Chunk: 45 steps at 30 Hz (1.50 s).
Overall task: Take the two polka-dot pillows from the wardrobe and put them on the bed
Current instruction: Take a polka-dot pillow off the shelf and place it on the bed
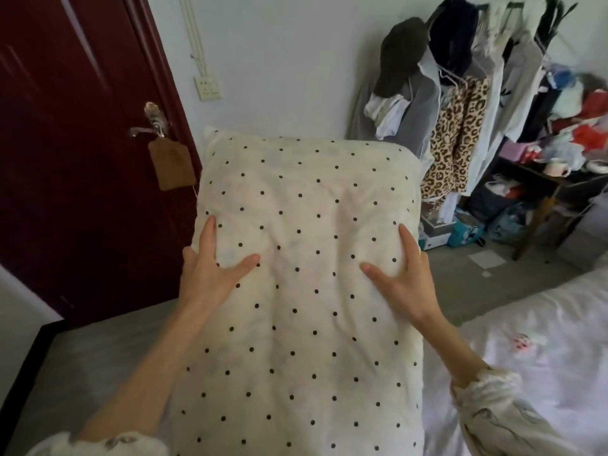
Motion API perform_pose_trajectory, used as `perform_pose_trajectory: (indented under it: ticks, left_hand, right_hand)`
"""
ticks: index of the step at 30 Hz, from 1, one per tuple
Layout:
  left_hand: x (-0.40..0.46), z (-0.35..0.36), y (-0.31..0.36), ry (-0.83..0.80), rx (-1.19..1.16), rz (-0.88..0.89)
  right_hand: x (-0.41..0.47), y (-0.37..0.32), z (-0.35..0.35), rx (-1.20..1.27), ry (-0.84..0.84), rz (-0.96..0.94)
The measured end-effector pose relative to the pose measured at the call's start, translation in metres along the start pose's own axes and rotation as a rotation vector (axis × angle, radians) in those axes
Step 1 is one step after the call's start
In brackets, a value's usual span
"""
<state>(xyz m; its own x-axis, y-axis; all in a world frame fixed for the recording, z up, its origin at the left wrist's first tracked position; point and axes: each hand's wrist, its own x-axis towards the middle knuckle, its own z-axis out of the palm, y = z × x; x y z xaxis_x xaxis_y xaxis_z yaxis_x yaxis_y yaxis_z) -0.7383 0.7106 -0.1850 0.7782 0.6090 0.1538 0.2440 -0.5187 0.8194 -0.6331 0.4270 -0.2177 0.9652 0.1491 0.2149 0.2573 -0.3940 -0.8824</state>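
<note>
Left hand point(210, 271), fingers spread, clasps the left edge of the polka-dot pillow point(302, 291) filling the centre of the frame; the right hand point(404, 278) mirrors it on the right edge, probably to carry the soft bulk level. Lower right lies the white bed point(526, 327). Upper right, a cluttered shelf point(559, 179) holds heaped clothes.

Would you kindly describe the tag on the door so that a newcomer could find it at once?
Start at the dark red door on the left. From its metal handle hangs a brown cardboard tag, the only flat, paper-like thing on the door.
</note>
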Motion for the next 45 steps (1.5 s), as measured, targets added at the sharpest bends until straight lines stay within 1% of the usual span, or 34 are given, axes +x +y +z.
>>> perform_pose_trajectory:
  ticks: [5, 11, 20, 26, 34, 39, 45]
  left_hand:
    - [0.102, 0.050, 0.013, -0.112, 0.002, 0.073]
    - [0.214, 0.136, 0.041, -0.259, -0.023, 0.143]
    - [0.354, 0.296, 0.143, -0.446, -0.052, 0.298]
    - [0.396, 0.417, 0.207, -0.624, -0.153, 0.423]
    - [0.433, 0.613, 0.295, -0.872, -0.184, 0.547]
    - [0.462, 0.720, 0.369, -0.972, -0.209, 0.613]
    - [0.471, 0.820, 0.450, -1.056, -0.222, 0.637]
  right_hand:
    - [0.071, 0.016, 0.011, -0.030, 0.123, 0.061]
    - [0.169, 0.048, 0.002, -0.049, 0.250, 0.137]
    - [0.304, 0.096, -0.060, -0.076, 0.526, 0.250]
    - [0.350, 0.135, -0.120, -0.178, 0.729, 0.307]
    - [0.420, 0.213, -0.206, -0.274, 0.957, 0.444]
    - [0.483, 0.248, -0.263, -0.316, 1.076, 0.512]
    - [0.533, 0.280, -0.332, -0.379, 1.172, 0.555]
